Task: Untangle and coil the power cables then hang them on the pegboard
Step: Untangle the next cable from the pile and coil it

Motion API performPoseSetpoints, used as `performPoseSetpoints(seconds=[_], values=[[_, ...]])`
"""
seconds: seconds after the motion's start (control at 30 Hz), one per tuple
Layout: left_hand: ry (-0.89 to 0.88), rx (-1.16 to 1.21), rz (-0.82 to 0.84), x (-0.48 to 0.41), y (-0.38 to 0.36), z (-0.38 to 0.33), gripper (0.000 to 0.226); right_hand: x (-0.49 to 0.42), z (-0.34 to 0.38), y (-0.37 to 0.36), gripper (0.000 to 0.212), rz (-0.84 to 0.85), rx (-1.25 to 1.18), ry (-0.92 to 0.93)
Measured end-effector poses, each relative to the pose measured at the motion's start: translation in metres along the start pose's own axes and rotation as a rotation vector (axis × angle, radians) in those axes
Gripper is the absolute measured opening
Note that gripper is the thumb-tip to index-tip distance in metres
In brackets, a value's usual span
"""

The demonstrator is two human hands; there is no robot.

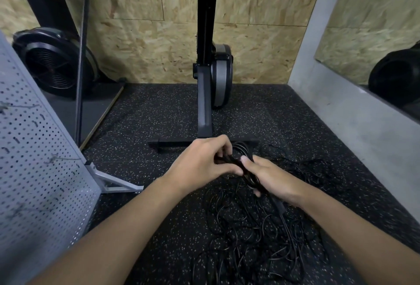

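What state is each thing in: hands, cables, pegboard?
left hand: grips the coil
right hand: grips the coil
coil: partly wound, held between both hands
cable pile: tangled, loose on the floor
pegboard: standing on its frame, no cable hung on the part in view

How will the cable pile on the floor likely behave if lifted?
Likely floppy: the pile lies in thin, loose loops on the floor. Probably lifts as a snagged clump, since strands cross everywhere. Seems light: the left hand and right hand hold a coiled bundle in their fingers alone.
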State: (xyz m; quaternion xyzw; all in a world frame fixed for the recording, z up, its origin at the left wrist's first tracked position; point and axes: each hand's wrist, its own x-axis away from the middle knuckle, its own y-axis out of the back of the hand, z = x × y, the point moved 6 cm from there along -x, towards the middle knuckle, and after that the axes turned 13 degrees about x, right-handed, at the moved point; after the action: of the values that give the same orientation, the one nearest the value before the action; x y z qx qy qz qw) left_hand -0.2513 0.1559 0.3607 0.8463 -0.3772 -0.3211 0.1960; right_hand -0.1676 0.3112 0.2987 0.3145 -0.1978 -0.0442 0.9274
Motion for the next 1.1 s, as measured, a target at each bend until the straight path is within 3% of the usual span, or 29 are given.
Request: performPoseSetpoints(seconds=[0.1,0.2,0.37,0.47,0.53,0.67,0.97,1.1], values=[[-0.044,-0.003,-0.025,-0.001,0.005,0.002,0.049,0.008,0.003,-0.005,0.078,0.166,-0.063,-0.003],[-0.036,0.052,0.003,-0.001,0.007,0.005,0.050,0.017,0.021,-0.008,0.043,0.212,0.036,0.145],[-0.005,0.006,0.037,0.000,0.002,0.009,0.051,0.022,0.020,-0.019,0.054,0.257,0.307,0.176],[-0.006,-0.086,0.064,0.000,-0.001,0.008,0.054,0.023,0.019,-0.021,0.035,0.237,0.433,0.161],[-0.045,-0.115,0.060,0.001,-0.002,0.006,0.053,0.020,0.014,-0.020,0.022,0.228,0.421,0.122],[-0.074,-0.064,0.038,-0.001,-0.005,0.004,0.046,0.016,0.007,-0.018,0.032,0.184,0.377,0.081],[0.231,0.171,0.014,0.012,0.013,0.036,0.012,0.012,0.002,0.001,0.026,0.072,0.211,0.119],[0.196,0.234,-0.047,0.013,0.014,0.024,0.007,0.013,0.003,-0.006,0.023,0.106,0.190,0.098]])
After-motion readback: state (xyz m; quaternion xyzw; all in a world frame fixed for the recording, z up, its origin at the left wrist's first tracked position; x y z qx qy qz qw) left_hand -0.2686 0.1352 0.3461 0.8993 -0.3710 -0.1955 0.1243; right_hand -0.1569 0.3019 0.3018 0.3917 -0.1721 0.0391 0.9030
